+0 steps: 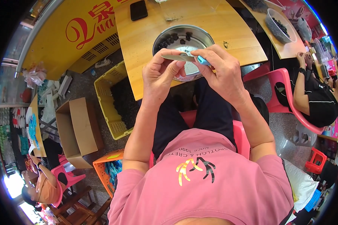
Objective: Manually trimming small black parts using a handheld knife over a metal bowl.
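My right hand (223, 71) is wrapped round the light-blue handle (202, 60) of a small knife (172, 57). Its blade points left, across the fingertips of my left hand (157, 75). The left thumb and fingers are pinched together just under the blade. A small dark bit shows at the blade there, but the fingers hide most of what they hold. Both hands are above the near side of a round steel bowl (210, 37). Several dark, roundish pieces (172, 39) lie along its far left inside, with dark crumbs on its bottom.
The bowl stands at the near edge of a wooden table (236, 33) with a black phone (139, 10). Left on the floor are a yellow crate (106, 99) of dark matter, a cardboard box (77, 127) and an orange crate (101, 168). Other people sit at both sides, one on a pink chair (285, 90).
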`<state>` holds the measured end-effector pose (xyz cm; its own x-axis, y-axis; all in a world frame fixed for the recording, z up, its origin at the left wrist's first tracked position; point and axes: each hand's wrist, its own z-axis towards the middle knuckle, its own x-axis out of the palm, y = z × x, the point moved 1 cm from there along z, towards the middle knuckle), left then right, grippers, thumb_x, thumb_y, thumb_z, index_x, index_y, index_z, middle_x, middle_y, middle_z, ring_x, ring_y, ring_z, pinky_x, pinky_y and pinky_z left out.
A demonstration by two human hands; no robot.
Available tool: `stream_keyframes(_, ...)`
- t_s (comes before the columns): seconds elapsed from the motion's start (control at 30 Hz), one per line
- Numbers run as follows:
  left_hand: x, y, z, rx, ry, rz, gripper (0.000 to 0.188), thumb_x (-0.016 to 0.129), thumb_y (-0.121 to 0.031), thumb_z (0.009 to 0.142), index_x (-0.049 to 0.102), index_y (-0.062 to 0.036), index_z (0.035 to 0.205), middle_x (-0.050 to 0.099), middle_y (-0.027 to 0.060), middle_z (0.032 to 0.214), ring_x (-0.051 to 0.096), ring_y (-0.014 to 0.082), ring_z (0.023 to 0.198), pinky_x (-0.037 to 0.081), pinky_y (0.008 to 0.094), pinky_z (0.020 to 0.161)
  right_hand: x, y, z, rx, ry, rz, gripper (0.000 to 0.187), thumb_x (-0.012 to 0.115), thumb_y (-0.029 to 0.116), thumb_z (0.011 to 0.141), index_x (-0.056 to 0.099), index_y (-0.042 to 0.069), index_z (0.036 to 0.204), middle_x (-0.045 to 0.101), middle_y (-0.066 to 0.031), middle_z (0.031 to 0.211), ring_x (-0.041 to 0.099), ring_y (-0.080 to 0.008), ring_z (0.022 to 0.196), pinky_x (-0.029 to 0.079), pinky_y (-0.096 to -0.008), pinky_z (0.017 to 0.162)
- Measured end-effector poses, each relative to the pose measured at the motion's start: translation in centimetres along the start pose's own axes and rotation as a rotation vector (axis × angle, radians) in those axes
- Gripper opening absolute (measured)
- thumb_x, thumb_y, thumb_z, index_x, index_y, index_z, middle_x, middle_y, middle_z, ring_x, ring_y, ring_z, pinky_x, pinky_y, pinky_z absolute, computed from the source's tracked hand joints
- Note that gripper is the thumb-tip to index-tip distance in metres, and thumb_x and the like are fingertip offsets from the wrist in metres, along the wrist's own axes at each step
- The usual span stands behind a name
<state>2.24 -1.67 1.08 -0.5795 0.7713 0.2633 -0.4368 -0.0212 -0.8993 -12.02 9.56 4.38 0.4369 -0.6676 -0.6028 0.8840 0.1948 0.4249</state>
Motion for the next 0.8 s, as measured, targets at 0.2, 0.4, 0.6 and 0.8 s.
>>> stream_keyframes(0.2,-0.2,0.0,0.0,0.006,0.01,0.016,0.015,0.063,-0.005,0.092,0.06,-0.0009,0.107,0.063,0.0017,0.081,0.058,0.0065,0.071,0.046,0.0196,0.063,0.1,0.0,0.0,-0.019,0.001,0.005,0.023,0.07,0.0,0.08,0.067,0.004,0.103,0.062,-0.0094,0.085,0.062,-0.0207,0.066,0.048,-0.0287,0.054)
stream_keyframes(0.4,0.3,-0.8,-0.4,-0.018,0.125,-0.087,0.014,0.064,-0.002,0.091,0.06,0.002,0.104,0.059,0.0046,0.092,0.059,0.0089,0.074,0.049,0.0215,0.064,0.4,-1.7,-0.3,0.147,0.07,-0.107,0.016,0.067,0.01,0.087,0.068,0.002,0.1,0.065,-0.0091,0.088,0.063,-0.0175,0.07,0.049,-0.0271,0.063)
stream_keyframes(0.6,0.3,-0.2,-0.4,-0.01,-0.01,0.013,0.015,0.064,0.003,0.088,0.063,0.0029,0.104,0.057,0.0062,0.097,0.06,0.0113,0.076,0.051,0.0223,0.065,0.2,0.0,0.4,0.612,0.202,0.769,0.026,0.067,0.023,0.092,0.067,-0.002,0.098,0.066,-0.0024,0.088,0.06,-0.008,0.08,0.047,-0.0234,0.07)
stream_keyframes(0.8,0.5,-0.3,-0.9,0.153,0.004,0.189,0.019,0.064,0.008,0.086,0.063,0.0038,0.104,0.058,0.0068,0.099,0.061,0.0116,0.079,0.052,0.023,0.065,0.9,1.2,0.1,0.79,0.157,1.17,0.025,0.068,0.027,0.091,0.065,0.003,0.098,0.057,0.0046,0.072,0.048,-0.0028,0.063,0.038,-0.019,0.056)
